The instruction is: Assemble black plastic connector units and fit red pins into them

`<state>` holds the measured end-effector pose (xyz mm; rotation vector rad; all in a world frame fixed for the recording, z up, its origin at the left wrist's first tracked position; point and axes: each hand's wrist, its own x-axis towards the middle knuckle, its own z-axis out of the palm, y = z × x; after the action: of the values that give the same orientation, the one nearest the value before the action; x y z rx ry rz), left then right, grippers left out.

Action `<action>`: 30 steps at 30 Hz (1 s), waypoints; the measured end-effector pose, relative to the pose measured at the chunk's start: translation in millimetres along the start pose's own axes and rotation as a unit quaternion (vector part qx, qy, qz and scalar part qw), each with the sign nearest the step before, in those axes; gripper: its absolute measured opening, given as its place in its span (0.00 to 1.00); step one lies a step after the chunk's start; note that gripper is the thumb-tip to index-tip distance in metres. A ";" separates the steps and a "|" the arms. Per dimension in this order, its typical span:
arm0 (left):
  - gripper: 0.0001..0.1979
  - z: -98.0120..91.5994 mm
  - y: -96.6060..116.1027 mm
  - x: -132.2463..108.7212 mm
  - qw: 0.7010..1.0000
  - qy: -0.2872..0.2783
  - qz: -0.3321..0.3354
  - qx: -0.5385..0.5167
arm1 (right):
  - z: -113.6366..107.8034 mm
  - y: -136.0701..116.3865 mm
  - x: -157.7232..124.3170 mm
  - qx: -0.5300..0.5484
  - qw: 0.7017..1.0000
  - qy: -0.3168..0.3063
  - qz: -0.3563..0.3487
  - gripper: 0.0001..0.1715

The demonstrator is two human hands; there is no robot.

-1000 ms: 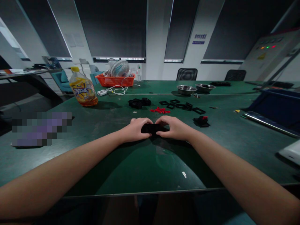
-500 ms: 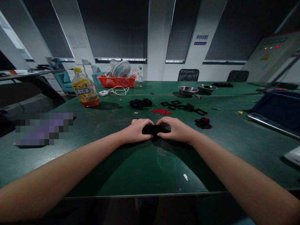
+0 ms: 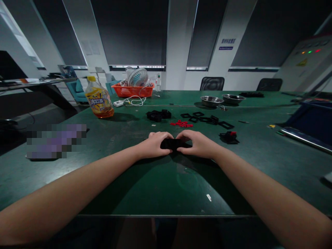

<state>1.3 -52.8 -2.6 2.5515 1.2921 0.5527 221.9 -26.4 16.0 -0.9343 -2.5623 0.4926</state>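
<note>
Between my two hands, low over the green table (image 3: 145,204), is a dark black part (image 3: 168,144) whose exact kind I cannot make out. My left hand (image 3: 157,144) grips its left side, thumb in front and fingers behind. My right hand (image 3: 194,143) closes on its right side in the same way, the fingertips of both hands almost meeting. Just beyond lie small red pieces (image 3: 181,123), a cluster of black blocks (image 3: 158,115) and several flat black frames (image 3: 204,119). Right of my right hand sits a black part with a red piece on it (image 3: 228,137).
A bottle of orange drink (image 3: 100,100) stands at the left, near a blurred purple flat object (image 3: 58,140). Farther back are an orange basket (image 3: 132,91) with a fan, a white cable (image 3: 135,101) and two metal bowls (image 3: 212,101). A dark blue bin (image 3: 313,119) stands right.
The whole view has shifted slightly, so things appear a little farther right. Both hands keep the same hold on the black part.
</note>
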 end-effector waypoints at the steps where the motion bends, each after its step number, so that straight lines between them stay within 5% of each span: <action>1: 0.20 -0.2 0.4 0.0 1.000 0.000 -0.002 0.000 | 0.0 0.3 -0.1 0.002 1.000 0.000 0.000 0.20; 30: 0.20 -2.7 4.0 -0.9 1.000 -0.009 -0.009 -0.007 | 0.2 1.7 0.0 0.013 1.000 0.000 -0.006 0.19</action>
<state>2.6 -55.8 1.0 2.5255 1.2980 0.5311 222.6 -25.2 15.1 -0.9089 -2.5546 0.5223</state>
